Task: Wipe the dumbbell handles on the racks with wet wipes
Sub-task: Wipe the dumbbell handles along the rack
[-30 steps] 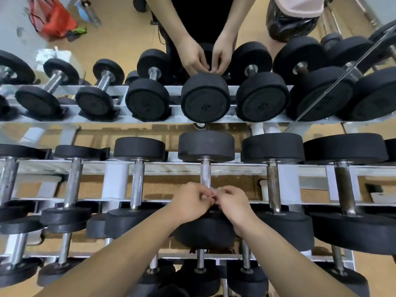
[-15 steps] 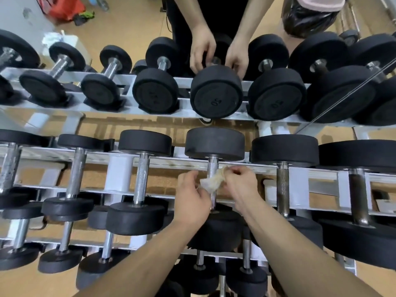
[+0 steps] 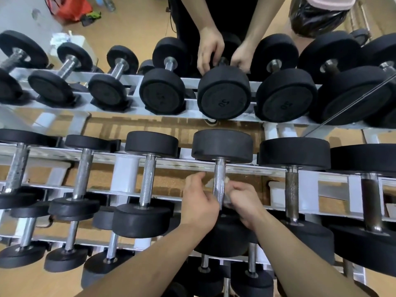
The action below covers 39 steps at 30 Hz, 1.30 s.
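- Pinching the wet wipe against the dumbbell handle, the right hand is gripping tight.
- Left hand is curling beside it; I cannot tell its hold.

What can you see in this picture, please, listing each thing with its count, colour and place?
far dumbbells: one row, black heads, far rack, cut off at both edges
near dumbbells: one row, black heads, steel handles, near rack's upper tier
lower dumbbells: several, black, tier below
racks: two, white, one behind the other
handle: one, steel, between the wearer's hands
wet wipe: one, white, looped behind that handle
red bag: one, floor, top left
black plastic bag: one, top right
other person's hands: two, on a far dumbbell
left hand: one, holding the wipe's left end
right hand: one, holding its right end
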### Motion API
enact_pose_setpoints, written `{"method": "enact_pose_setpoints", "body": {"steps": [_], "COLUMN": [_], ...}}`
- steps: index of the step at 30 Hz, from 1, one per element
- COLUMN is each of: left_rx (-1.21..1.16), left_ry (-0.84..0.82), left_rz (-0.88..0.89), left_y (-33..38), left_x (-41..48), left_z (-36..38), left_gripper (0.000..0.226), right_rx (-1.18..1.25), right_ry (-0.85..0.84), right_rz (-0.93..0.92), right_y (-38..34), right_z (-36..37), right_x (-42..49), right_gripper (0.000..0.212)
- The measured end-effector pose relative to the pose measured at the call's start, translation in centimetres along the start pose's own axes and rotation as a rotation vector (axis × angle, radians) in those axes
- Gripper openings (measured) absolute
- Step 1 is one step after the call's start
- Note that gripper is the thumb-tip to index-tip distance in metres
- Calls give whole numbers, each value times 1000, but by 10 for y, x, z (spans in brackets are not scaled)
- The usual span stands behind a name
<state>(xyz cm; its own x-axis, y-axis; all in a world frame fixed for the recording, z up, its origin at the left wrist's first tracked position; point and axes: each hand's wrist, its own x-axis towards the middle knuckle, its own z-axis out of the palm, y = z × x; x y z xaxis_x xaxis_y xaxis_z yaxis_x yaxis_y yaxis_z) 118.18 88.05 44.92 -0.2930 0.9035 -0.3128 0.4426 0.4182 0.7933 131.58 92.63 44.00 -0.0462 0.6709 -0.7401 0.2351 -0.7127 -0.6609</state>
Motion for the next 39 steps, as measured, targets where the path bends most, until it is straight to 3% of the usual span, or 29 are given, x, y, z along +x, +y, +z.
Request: {"method": "enact_pose_setpoints", "body": {"steps": [3,4,6,9,12,14,17,19,24,26,31,33,39], "left_rx": [0,2,-3,-12,-2,-8,-10,-1,-10,-14,-14,-12,62], "left_ry": [-11,-16,-15,-16,-18,-17,-9,-7,1,7,5,-8,-35], "left_rz": [-13,-17,-12,-12,-7,-3,-3,-1,7,14,13,9,39], "left_y": [1,1,1,3,4,2,1,0,3,4,4,4,6], "left_x": [2,1,-1,-1,-1,-1,0,-1,-3,-2,-2,-2,-2], "left_z": [-1,-1,-1,-1,-1,-2,-2,-1,-1,-1,-3,-5,-8], "left_gripper": [57,56,56,55,56,55,54,54,54,54,54,55,55], "right_rx": [-290,-269,-57,298,463,324,-262,-389,449,571,253,154,138], "right_ry": [-81,-98,-97,37,54,7,-162,-206,-138,-139,-145,-70,13], "right_rz": [51,100,170,145,132,181,124,88,181,190,159,86,9], "right_y": [-2,-4,-14,-38,-44,-27,-2,-3,-33,-37,-23,-26,-31], "right_z": [-15,-17,-12,-4,-3,-6,-11,-16,-14,-11,1,3,-16], "right_x": [3,3,4,25,40,31,10,0,29,43,21,0,-55], "right_gripper": [32,26,15,16,20,19,24,17,32,34,43,21,25]}}
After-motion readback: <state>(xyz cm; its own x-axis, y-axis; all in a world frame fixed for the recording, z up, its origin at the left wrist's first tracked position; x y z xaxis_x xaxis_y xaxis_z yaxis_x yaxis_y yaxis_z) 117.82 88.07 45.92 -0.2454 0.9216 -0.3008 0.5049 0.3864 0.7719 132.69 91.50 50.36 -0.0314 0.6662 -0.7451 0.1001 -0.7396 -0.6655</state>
